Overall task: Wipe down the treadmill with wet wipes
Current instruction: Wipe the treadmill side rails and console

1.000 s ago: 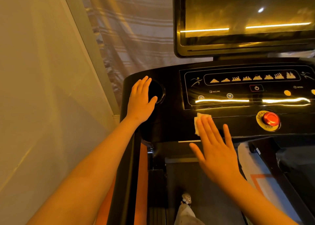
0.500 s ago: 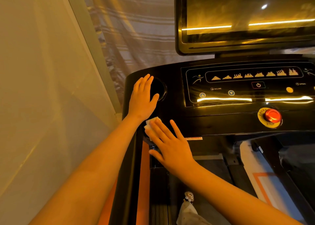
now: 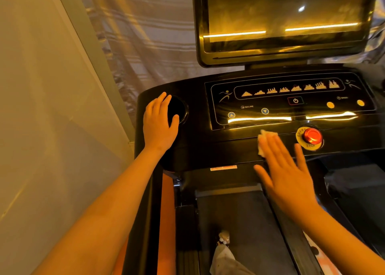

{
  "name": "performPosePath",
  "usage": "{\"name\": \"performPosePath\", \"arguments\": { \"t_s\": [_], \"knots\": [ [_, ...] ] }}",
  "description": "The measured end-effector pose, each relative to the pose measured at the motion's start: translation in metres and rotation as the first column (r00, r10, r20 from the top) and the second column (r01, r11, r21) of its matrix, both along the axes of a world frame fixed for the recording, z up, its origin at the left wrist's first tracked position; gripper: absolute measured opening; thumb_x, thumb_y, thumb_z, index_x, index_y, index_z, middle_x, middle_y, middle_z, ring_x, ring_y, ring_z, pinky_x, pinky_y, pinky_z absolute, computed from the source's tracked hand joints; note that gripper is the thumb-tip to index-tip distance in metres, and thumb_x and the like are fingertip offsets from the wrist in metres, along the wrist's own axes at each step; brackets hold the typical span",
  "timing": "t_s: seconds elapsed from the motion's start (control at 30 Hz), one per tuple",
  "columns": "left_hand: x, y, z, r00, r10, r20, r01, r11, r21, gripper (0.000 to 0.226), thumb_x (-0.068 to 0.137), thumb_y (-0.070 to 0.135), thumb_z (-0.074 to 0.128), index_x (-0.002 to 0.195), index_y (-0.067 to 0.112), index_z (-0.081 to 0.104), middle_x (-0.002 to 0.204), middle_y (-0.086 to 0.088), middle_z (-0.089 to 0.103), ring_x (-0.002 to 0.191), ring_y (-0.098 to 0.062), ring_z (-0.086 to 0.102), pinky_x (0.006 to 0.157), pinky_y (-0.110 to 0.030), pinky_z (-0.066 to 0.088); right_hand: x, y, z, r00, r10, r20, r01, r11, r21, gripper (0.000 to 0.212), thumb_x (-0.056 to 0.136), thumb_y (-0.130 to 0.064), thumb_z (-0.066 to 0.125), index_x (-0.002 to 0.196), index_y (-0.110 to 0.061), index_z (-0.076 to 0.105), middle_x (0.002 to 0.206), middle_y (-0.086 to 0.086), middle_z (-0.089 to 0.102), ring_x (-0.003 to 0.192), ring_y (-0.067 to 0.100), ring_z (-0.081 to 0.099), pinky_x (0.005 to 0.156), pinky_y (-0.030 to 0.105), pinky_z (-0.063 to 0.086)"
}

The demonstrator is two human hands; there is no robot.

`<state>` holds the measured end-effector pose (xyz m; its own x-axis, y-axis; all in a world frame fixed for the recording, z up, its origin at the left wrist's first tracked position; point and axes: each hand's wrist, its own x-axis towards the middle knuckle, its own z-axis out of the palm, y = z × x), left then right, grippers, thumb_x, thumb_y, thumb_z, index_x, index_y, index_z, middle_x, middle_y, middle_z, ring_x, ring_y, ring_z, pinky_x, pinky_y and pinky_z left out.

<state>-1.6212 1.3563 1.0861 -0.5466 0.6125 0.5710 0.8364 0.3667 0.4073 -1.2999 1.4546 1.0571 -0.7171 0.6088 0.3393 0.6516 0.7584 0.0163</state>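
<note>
The right hand [image 3: 289,174] lies flat in the centre-right of the frame, its fingers [image 3: 273,147] straight and spread, pressing a white wet wipe [image 3: 264,136] against the black treadmill console [image 3: 208,145]. The wipe is mostly under the fingertips, and only its crumpled upper left edge shows. It sits on the strip of console below the glossy control panel [image 3: 291,99], just left of the red emergency stop button [image 3: 311,136] and apart from it.

The left hand [image 3: 159,122] rests open at centre left on the console's rounded corner. Its fingers [image 3: 160,102] are straight and close together, and the thumb reaches across the rim of a dark round recess [image 3: 179,110].

Above the panel, a dark screen [image 3: 281,18] reflects two yellow light strips. The treadmill belt [image 3: 239,212] runs down the lower middle of the frame. A small pale object [image 3: 224,236] lies on it near the bottom edge, possibly a slipper with a charm, though the dim light leaves this unclear. A striped curtain [image 3: 145,35] hangs in the upper middle, beside a plain wall [image 3: 41,108] on the left.
</note>
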Motion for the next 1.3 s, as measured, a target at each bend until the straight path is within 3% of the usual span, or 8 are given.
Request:
{"name": "performPosePath", "arguments": {
  "t_s": [0.2,0.37,0.5,0.73,0.83,1.07,1.17,1.3],
  "knots": [
    [0.001,0.003,-0.003,1.0,0.02,-0.003,-0.02,1.0,0.009,0.054,0.095,0.027,0.054,0.146,0.016,0.04,0.154,-0.001,0.036,0.139,-0.025,0.031,0.114,-0.039,0.028,-0.025,-0.017,0.0,0.987,-0.117,-0.107,0.103,0.986,-0.128,0.077,0.096,-0.065,0.006,0.156,-0.017,0.004,0.163,0.006,-0.002,0.15,0.022,-0.004,0.121,0.044,-0.005],
    [0.0,0.002,-0.001,1.0,0.021,-0.007,-0.021,1.0,0.001,0.054,0.095,0.026,0.054,0.146,0.016,0.041,0.154,-0.002,0.036,0.139,-0.026,0.031,0.114,-0.04,0.028,-0.091,-0.047,0.001,0.996,0.088,-0.023,-0.089,0.996,-0.032,0.078,0.096,-0.064,0.014,0.155,-0.013,0.015,0.162,0.011,0.008,0.15,0.029,0.006,0.118,0.049,0.006],
    [0.001,0.0,-0.001,1.0,0.022,0.002,-0.022,1.0,-0.011,0.053,0.095,0.026,0.054,0.146,0.017,0.041,0.154,-0.001,0.035,0.14,-0.026,0.03,0.114,-0.041,0.028,-0.105,-0.04,0.007,0.985,0.167,0.053,-0.168,0.986,0.012,0.074,0.096,-0.062,0.015,0.155,-0.018,0.019,0.162,0.006,0.014,0.149,0.023,0.01,0.118,0.049,0.005],
    [0.002,0.001,-0.002,0.999,0.011,0.032,-0.012,1.0,0.022,0.052,0.095,0.027,0.056,0.144,0.017,0.044,0.154,0.0,0.037,0.14,-0.024,0.031,0.114,-0.043,0.029,-0.06,0.032,0.028,0.996,-0.08,-0.044,0.077,0.995,-0.061,0.078,0.092,-0.067,-0.001,0.156,-0.023,0.005,0.163,0.0,0.001,0.15,0.017,-0.004,0.119,0.043,-0.011],
    [0.002,0.001,-0.002,0.999,0.011,0.035,-0.012,0.999,0.034,0.052,0.094,0.027,0.056,0.144,0.017,0.044,0.153,0.0,0.038,0.139,-0.024,0.031,0.114,-0.043,0.029,-0.058,0.022,0.028,0.991,-0.119,-0.065,0.112,0.988,-0.103,0.083,0.09,-0.071,-0.002,0.156,-0.021,-0.001,0.163,0.001,-0.006,0.15,0.019,-0.009,0.12,0.043,-0.01],
    [0.002,0.0,-0.002,0.999,0.012,0.034,-0.013,1.0,0.025,0.052,0.094,0.027,0.056,0.144,0.018,0.043,0.153,0.001,0.037,0.14,-0.024,0.031,0.114,-0.043,0.03,-0.138,-0.03,0.025,0.985,0.169,0.028,-0.167,0.984,-0.054,0.081,0.093,-0.069,0.006,0.156,-0.018,0.01,0.162,0.004,0.002,0.15,0.022,-0.002,0.119,0.047,-0.005],
    [0.002,-0.001,-0.003,0.999,0.01,0.037,-0.01,1.0,0.017,0.051,0.094,0.027,0.057,0.143,0.018,0.045,0.154,0.001,0.036,0.14,-0.024,0.03,0.114,-0.043,0.029,-0.153,-0.002,0.042,0.984,0.172,0.046,-0.17,0.985,-0.034,0.082,0.087,-0.069,-0.003,0.155,-0.023,-0.003,0.162,-0.002,-0.01,0.148,0.016,-0.013,0.118,0.045,-0.015],
    [0.001,0.0,-0.003,0.998,-0.005,0.064,0.002,0.999,0.038,0.051,0.094,0.026,0.058,0.142,0.018,0.046,0.153,0.002,0.037,0.141,-0.022,0.03,0.115,-0.044,0.029,-0.128,0.051,0.056,0.999,0.049,0.009,-0.048,0.998,-0.046,0.082,0.086,-0.07,-0.006,0.155,-0.025,-0.007,0.162,-0.003,-0.013,0.148,0.015,-0.015,0.118,0.046,-0.014]
  ]
}}
